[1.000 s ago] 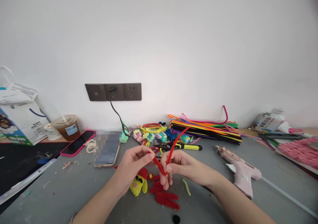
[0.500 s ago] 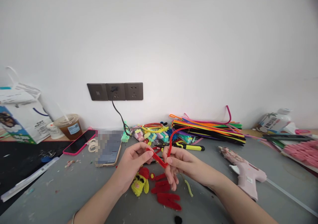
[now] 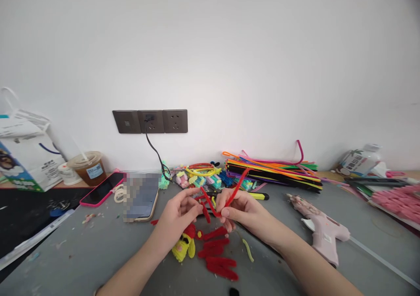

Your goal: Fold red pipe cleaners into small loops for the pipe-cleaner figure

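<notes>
Head camera is showing the right hand point(image 3: 242, 206) pinching a bent red pipe cleaner point(image 3: 236, 191) at lower middle of the frame; the left hand point(image 3: 180, 213) is hovering just beside, whether gripping I cannot tell.

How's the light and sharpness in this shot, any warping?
Head view: wall brightest around the middle, dimmer at the top right corner; head view: bottle and carton lean near the edges, perhaps lens distortion; head view: pixelation covers much of the uncased phone; head view: red pipe cleaner slightly soft, bend readable.
</notes>
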Action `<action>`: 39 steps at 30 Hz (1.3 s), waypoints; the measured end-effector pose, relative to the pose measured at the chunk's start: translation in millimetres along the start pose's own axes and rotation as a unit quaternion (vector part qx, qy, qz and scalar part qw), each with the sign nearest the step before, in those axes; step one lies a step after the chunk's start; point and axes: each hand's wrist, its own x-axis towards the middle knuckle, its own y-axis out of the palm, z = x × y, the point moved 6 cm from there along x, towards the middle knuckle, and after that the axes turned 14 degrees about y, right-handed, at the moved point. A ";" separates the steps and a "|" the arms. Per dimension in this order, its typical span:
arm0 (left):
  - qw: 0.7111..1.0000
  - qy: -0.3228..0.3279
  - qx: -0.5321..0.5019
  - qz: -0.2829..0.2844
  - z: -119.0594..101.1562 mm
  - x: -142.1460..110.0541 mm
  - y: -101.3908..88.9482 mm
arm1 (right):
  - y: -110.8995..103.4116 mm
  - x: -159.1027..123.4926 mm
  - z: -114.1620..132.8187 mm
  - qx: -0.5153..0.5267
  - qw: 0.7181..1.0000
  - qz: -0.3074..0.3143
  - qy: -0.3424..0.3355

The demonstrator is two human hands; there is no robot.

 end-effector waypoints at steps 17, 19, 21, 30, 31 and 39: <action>0.997 0.028 0.025 0.073 -14.2 -6.4 12.8 | 10.2 4.4 -1.3 -0.012 0.999 -0.034 -0.017; 0.996 0.014 0.031 0.082 -11.8 -6.6 12.0 | 7.7 4.2 1.7 0.000 0.999 -0.035 -0.028; 0.995 0.001 0.032 0.096 -10.9 -7.4 13.2 | 5.7 2.9 5.1 -0.003 0.999 -0.038 -0.039; 0.969 -0.100 -0.032 0.224 -8.5 -23.9 29.0 | 14.0 -3.1 2.2 0.027 0.999 0.041 -0.001; 0.966 -0.102 -0.037 0.233 -9.7 -25.0 29.8 | 14.4 -2.7 0.2 0.034 0.998 0.047 0.005; 0.983 -0.094 -0.027 0.156 -7.5 -18.8 25.5 | 7.2 2.2 2.2 0.088 0.996 -0.018 -0.010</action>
